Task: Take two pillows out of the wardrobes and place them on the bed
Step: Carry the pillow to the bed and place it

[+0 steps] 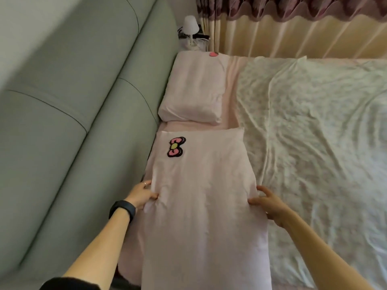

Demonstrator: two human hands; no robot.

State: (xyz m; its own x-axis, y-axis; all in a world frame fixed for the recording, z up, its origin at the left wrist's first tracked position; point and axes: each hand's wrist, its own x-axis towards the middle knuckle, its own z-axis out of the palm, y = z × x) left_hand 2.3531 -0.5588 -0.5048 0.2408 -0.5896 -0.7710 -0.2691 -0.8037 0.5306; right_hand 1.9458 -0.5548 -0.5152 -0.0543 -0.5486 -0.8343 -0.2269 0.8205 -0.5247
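Observation:
Two pale pink pillows lie along the head of the bed [228, 120] beside the headboard. The far pillow [194, 88] rests flat near the corner with a pink patch at its top edge. The near pillow [201, 193] carries a pink bow patch with a black outline. My left hand [142, 194] pinches its left edge, thumb on top; a dark band sits on that wrist. My right hand [267, 203] grips its right edge with curled fingers. The pillow's near end reaches toward me and hides the bed edge.
A grey-green padded headboard [69, 114] runs along the left. A rumpled pale floral quilt [314, 132] covers the bed on the right. A small white lamp [191, 28] stands on a bedside table beyond the far pillow. Cream and maroon curtains [293, 32] hang behind.

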